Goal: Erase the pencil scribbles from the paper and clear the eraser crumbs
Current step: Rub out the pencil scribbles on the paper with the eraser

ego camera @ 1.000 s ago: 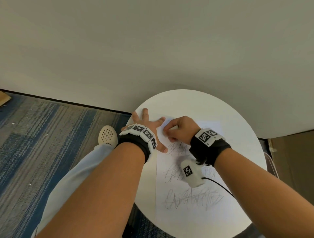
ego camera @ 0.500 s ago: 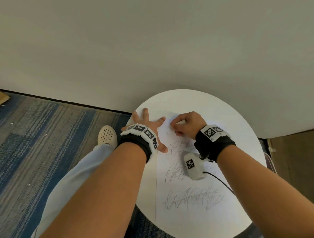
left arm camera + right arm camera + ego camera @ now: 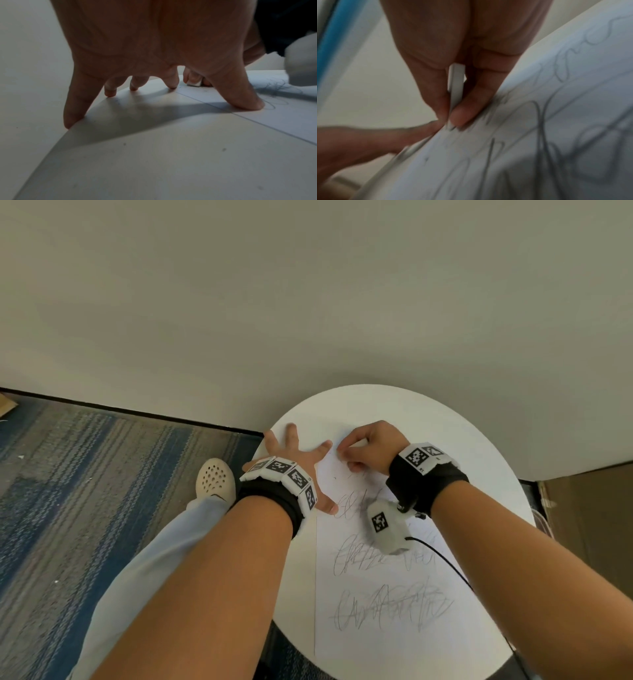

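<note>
A white sheet of paper [image 3: 387, 642] with rows of pencil scribbles [image 3: 390, 607] lies on the round white table [image 3: 428, 419]. My right hand [image 3: 366, 448] pinches a white eraser [image 3: 456, 83] between thumb and fingers and presses it onto the paper's top left area. That eraser [image 3: 194, 83] also peeks out behind my left hand's fingers. My left hand [image 3: 294, 460] lies spread flat, thumb [image 3: 247, 101] and index tip on the paper's left edge, the other fingers on the table. The right wrist view is blurred with motion.
The table stands against a plain wall [image 3: 308, 302]. Striped carpet [image 3: 85, 491] lies to the left, with my trouser leg and a cream perforated shoe [image 3: 215, 479] beside the table. A black cable [image 3: 442, 556] runs from the wrist camera across the paper. Brown cardboard [image 3: 589, 508] stands at the right.
My right hand has slid with the eraser from the upper scribble row away from me toward the paper's top edge. The left hand has stayed pressed in place.
</note>
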Available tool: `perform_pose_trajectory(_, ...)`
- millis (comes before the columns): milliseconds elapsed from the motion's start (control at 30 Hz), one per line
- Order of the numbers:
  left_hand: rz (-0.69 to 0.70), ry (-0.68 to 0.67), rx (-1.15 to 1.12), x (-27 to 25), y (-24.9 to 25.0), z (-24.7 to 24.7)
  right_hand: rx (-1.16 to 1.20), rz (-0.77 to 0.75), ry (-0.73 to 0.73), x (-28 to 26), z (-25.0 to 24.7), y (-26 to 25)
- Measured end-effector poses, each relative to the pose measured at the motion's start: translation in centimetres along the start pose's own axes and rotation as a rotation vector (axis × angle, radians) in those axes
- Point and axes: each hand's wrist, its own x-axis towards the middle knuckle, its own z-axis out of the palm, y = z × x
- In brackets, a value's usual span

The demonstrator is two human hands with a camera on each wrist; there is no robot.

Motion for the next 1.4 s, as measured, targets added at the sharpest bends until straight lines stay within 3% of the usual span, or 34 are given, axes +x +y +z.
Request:
perform_pose_trajectory(133, 0.008, -0.003, -0.003, -0.1, 0.1, -0.1, 0.035, 0.019, 0.033, 0.3, -0.1, -0.2)
perform_pose_trajectory(267, 0.004, -0.002, -0.005, 0.0, 0.0, 0.0, -0.024, -0.003, -0.037, 0.2, -0.1, -0.6)
perform_pose_trajectory(367, 0.000, -0.004, -0.002, 0.0, 0.1, 0.1, -0.004, 0.013, 0.022, 0.3, -0.1, -0.4)
perform_pose_trajectory(467, 0.003, 0.000, 0.003, 0.0, 0.0, -0.1, -0.078, -0.026, -0.078, 0.0, 0.1, -0.5)
perform_pose_trajectory(567, 0.001, 0.000, -0.004, 0.0, 0.1, 0.0, -0.032, -0.004, 0.032, 0.0, -0.3, -0.3)
perform_pose_trajectory(667, -0.004, -0.001, 0.007, -0.1, 0.1, -0.1, -0.068, -0.029, -0.073, -0.1, -0.3, -0.2)
perform_pose_trajectory(767, 0.002, -0.008, -0.012, -0.1, 0.1, -0.1, -0.042, -0.010, 0.011, -0.1, -0.5, 0.2)
perform_pose_trajectory(867, 0.002, -0.005, 0.001, -0.2, 0.1, -0.1, -0.100, -0.037, -0.098, -0.2, -0.5, 0.2)
perform_pose_trajectory(1000, 0.005, -0.001, -0.009, -0.2, 0.1, -0.1, -0.066, -0.042, -0.025, -0.2, -0.7, 0.4)
perform_pose_trajectory(1100, 0.001, 0.005, 0.005, -0.3, 0.1, -0.2, -0.139, -0.054, -0.147, -0.4, -0.7, 0.3)
perform_pose_trajectory(1200, 0.001, 0.006, 0.003, -0.4, 0.1, -0.1, -0.110, -0.045, -0.049, -0.3, -0.9, 0.4)
perform_pose_trajectory(1300, 0.003, 0.010, 0.012, -0.3, 0.1, -0.2, -0.194, -0.054, -0.169, -0.7, -0.5, 0.2)
perform_pose_trajectory(1400, 0.004, 0.005, -0.002, -0.2, 0.1, -0.1, -0.157, -0.065, -0.082, -0.8, -0.6, 0.5)
